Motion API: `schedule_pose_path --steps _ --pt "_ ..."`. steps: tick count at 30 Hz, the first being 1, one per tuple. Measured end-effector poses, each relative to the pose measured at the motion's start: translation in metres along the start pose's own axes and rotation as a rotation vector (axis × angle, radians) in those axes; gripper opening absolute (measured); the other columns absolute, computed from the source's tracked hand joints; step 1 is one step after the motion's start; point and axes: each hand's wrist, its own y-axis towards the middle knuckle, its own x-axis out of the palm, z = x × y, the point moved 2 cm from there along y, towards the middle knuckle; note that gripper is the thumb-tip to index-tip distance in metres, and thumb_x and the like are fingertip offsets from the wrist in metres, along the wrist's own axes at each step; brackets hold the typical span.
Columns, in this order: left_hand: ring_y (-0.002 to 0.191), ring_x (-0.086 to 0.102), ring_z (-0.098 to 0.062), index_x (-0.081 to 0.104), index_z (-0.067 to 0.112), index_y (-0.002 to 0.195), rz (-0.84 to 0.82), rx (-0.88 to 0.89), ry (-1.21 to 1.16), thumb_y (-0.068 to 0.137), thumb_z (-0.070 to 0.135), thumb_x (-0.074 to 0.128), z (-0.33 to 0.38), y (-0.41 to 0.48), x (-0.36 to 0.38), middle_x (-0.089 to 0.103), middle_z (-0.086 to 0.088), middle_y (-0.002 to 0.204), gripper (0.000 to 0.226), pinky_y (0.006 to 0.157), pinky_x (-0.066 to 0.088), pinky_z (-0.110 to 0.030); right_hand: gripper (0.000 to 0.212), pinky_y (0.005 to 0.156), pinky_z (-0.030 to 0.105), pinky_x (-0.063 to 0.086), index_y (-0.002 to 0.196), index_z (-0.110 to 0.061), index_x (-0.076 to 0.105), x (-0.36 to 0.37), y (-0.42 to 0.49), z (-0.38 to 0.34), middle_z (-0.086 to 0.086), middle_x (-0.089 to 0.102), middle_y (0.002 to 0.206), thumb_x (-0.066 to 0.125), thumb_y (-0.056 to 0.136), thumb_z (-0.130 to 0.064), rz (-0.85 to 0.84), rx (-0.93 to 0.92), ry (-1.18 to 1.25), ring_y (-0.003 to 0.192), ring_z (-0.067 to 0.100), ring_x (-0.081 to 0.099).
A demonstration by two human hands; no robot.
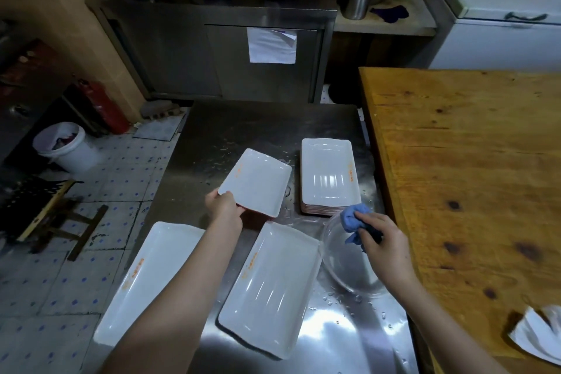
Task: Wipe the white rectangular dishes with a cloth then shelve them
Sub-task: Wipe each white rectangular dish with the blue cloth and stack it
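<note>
The left hand [224,206] pinches the near-left corner of one white rectangular dish with orange lettering [258,181], thumb on the upper face and fingers curled beneath, holding it lifted above the stainless steel table [267,124]. The right hand [384,243] is closed round a crumpled blue cloth [353,215] over a clear glass bowl [349,270]. The dish looks stiff, glossy and fairly light, but breakable. Water beads on the table, so its surface is probably slick. A one-corner pinch lets it swing; a grip midway along a long rim, with fingers spread under the base, would steady it for wiping. Its face tilts up towards the person, and its long axis seems to run from the held corner away and slightly right. Two more white dishes lie nearer, one [273,285] flat on the table and one [145,279] overhanging its left edge, both angled the same way. A stack of the dishes [329,173] points straight away.
</note>
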Motion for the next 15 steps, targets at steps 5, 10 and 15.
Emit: schedule_pose_path --steps 5,10,15 --pt "0.101 0.065 -0.029 0.057 0.01 0.124 0.024 -0.04 -0.014 0.093 -0.003 0.047 -0.015 0.027 0.013 0.064 -0.01 0.118 0.035 0.081 0.058 -0.047 0.033 0.082 0.003 0.039 0.109 -0.012 0.069 0.008 0.003 0.005 -0.003 0.062 0.111 0.063 0.081 0.005 -0.012 -0.015 -0.046 0.096 0.003 0.056" --pt "0.097 0.064 -0.03 0.058 0.005 0.123 -0.036 -0.027 0.002 0.093 -0.007 0.044 -0.02 0.043 0.022 0.064 -0.014 0.118 0.035 0.087 0.054 -0.047 0.032 0.077 -0.007 0.03 0.108 -0.009 0.069 0.009 0.01 0.001 -0.006 0.06 0.107 0.064 0.08 0.006 -0.011 -0.011 -0.069 0.094 0.0 0.051" --pt "0.101 0.061 -0.028 0.053 0.0 0.131 -0.083 -0.038 0.161 0.094 -0.002 0.048 -0.026 0.051 0.021 0.062 -0.016 0.117 0.037 0.089 0.05 -0.036 0.033 0.086 0.001 0.034 0.109 -0.009 0.068 0.016 0.017 0.004 -0.007 0.057 0.107 0.061 0.082 0.008 -0.068 -0.007 -0.04 0.099 0.005 0.053"
